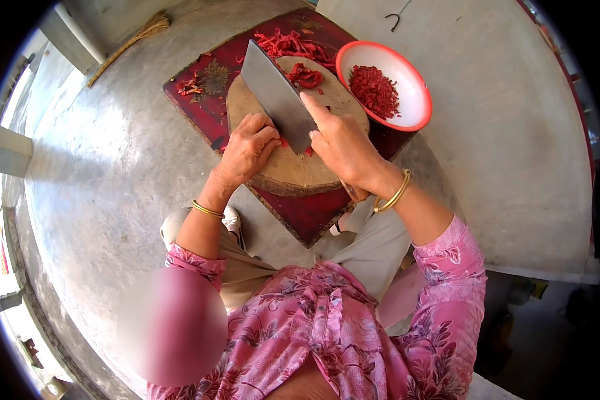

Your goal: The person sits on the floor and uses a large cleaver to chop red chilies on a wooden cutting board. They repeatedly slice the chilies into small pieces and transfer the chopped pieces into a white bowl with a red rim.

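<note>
My right hand [347,145] grips the wooden handle of a broad cleaver [277,97], its index finger laid along the blade. The blade stands over a round wooden chopping board [300,175]. Pressed to the board left of the blade, my left hand [252,147] pinches a red dried chili [283,142], mostly hidden by the fingers. A small chili piece [308,151] lies by the blade's near end. Further back on the board rests a curled clump of dried chilies [305,76].
The board sits on a low dark-red table [295,212]. Whole dried chilies [295,45] are heaped behind it. At right, a red-rimmed white basin [412,102] holds chopped chili [375,92]. Chili scraps [190,86] lie at left. A straw broom [130,45] is on the floor.
</note>
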A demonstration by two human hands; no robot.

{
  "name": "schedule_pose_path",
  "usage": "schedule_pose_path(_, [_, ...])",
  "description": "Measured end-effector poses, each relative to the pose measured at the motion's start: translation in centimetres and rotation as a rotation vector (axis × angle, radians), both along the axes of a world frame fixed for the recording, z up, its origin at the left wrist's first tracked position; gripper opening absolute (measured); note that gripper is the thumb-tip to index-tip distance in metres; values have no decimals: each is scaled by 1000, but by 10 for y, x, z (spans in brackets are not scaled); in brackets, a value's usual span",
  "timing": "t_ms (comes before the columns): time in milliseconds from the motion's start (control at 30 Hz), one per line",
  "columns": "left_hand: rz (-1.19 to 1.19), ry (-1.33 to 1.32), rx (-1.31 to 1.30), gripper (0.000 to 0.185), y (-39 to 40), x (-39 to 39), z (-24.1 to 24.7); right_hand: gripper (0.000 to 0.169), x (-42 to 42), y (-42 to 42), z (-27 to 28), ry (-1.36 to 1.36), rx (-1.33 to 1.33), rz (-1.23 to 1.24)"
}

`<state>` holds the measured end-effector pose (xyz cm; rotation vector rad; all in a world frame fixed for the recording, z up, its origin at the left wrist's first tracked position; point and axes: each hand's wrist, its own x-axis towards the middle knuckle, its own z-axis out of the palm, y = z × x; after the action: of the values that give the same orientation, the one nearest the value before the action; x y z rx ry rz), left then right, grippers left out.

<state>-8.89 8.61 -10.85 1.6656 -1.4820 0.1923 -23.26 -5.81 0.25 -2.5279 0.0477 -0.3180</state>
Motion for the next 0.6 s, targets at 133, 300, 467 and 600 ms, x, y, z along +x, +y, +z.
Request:
schedule_pose_path(133, [-9,-17,46,8,3,2,0,57,-15,5,-6,81,-25,-14])
schedule_pose_path(300, [-95,-5,52,7,4,6,4,61,-7,1,-1,135,-42,19])
schedule_pose_path(467, [-107,14,59,7,3,5,5,62,18,5,-1,233,-163,-31])
schedule_pose_path(600, [-104,31,70,7,4,5,5,63,40,18,1,215,-213,-68])
